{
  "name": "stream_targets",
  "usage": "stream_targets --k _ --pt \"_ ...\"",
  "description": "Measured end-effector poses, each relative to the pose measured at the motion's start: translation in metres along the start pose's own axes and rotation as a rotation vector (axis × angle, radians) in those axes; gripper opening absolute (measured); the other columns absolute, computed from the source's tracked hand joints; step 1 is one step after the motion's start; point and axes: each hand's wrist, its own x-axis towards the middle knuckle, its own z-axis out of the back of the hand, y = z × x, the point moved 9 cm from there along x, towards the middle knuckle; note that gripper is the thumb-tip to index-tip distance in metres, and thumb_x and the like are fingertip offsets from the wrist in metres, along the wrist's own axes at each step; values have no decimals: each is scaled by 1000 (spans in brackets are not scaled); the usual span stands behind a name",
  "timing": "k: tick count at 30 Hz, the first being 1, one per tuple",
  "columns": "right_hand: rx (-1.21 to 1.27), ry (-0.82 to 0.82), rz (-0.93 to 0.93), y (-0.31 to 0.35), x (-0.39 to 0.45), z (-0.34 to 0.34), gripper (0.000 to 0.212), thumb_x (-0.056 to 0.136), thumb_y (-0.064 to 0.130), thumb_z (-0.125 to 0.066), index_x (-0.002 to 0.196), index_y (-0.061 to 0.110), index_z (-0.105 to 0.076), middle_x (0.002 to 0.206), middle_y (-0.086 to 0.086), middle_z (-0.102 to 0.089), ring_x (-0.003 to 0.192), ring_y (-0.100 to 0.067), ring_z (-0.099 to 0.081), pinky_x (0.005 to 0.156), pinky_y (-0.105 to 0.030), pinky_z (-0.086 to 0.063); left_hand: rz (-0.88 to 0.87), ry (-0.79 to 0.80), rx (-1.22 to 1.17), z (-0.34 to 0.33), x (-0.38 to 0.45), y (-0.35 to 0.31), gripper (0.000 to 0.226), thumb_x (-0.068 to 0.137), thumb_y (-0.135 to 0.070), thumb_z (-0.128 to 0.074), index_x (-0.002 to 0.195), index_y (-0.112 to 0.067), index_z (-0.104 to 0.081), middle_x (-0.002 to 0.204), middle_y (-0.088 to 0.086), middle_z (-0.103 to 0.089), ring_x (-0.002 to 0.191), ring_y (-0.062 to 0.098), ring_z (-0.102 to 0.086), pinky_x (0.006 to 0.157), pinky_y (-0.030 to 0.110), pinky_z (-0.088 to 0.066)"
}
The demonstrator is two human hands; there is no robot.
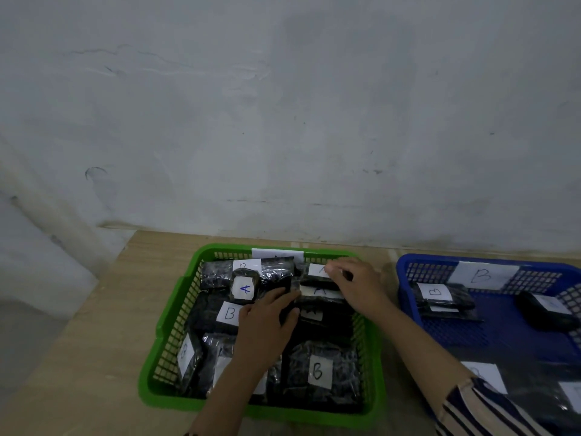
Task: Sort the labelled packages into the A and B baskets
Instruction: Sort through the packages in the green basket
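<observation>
Your striped sleeve (478, 410) sat closest to the lens, at the lower right, over the near corner of the blue plastic mesh basket (408, 297). That basket stood on the right of the pale wooden bench (103, 357) and carried a white paper tag marked B (482, 275) on its far wall. Inside it lay several black plastic-wrapped packages; one near the far left corner showed a white B label (435, 292), and another dark package (547, 311) lay to its right with a label too blurred to read.

Just beside it on the left stood the green plastic mesh basket (151, 382), with a white tag on its far rim that I cannot read. It was crowded with black wrapped packages bearing mixed labels: a B-labelled package at the near right (319, 371), another B label left of centre (229, 313), one leaning against the left wall (185, 354), and a small package with a blue A (245, 289) toward the back.

Both of your hands were inside the green basket. Your left hand (267, 325) lay palm down over the middle of the pile, fingers curled around the edge of a dark package (287, 306) beneath it. Your right hand (355, 284) reached to the far right corner, its fingertips pinching the white A label of a black package (317, 276) there; a second A-labelled package (320, 294) lay just below it.

A worn grey wall (283, 105) rose behind the bench.
</observation>
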Motion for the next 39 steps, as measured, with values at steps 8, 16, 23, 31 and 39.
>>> stream_targets --k 8,16,23,31,39 --pt "3 -54 52 0 -29 14 32 88 39 -52 119 31 -57 141 5 -43 132 -18 -33 111 -53 -21 -78 -133 108 11 -20 -11 24 84 -32 -54 105 -26 -64 107 -4 -68 103 19 -62 98 43 -32" --pt "-166 -123 109 -3 -71 18 38 87 44 -47 123 32 -52 142 10 -39 134 -14 -30 110 -40 -11 10 119 328 -11 -41 -9 34 91 -46 -37 121 -34 -47 130 -17 -49 126 5 -38 114 43 0" --pt "-348 -157 185 1 -103 6 51 72 56 -29 97 29 -65 102 10 -66 113 -17 -50 81 -23 -12 32 178 419 -17 -43 -11 36 92 -46 -34 124 -32 -44 128 -11 -53 124 11 -42 115 47 3" --pt "-796 163 84 -13 -108 -39 59 89 53 -34 137 20 -35 146 1 -38 143 -25 11 75 -45 47 31 210 466 -20 -44 -10 38 92 -45 -35 127 -32 -43 129 -10 -55 125 13 -42 115 48 4" --pt "-659 138 73 -6 -109 -29 37 85 45 -53 112 20 -50 134 -1 -53 140 -19 22 105 -54 24 11 177 435 -19 -42 -10 39 92 -47 -34 129 -35 -39 132 -11 -52 125 10 -42 115 44 -2"
